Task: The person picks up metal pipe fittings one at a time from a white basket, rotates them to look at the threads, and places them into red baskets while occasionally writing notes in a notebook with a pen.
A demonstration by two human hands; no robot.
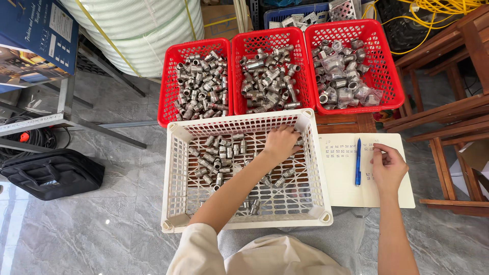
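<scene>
Curled fingers of the left hand (281, 142) reached into the white basket (244, 119) in the middle of the frame, touching metal pipe pieces (216, 158); whether it gripped one, I cannot tell. To its right, the right hand (388, 165) rested loosely curled on the notebook (342, 178), beside the blue pen (358, 162).

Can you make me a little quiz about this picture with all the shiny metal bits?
1. How many red baskets stand in a row behind the white basket?
2. True or false: the left hand is inside the white basket among the metal fittings.
3. What lies on the notebook beside the right hand: A) scissors, B) a blue pen, C) a spoon?

Key: 1) three; 2) true; 3) B.
</scene>
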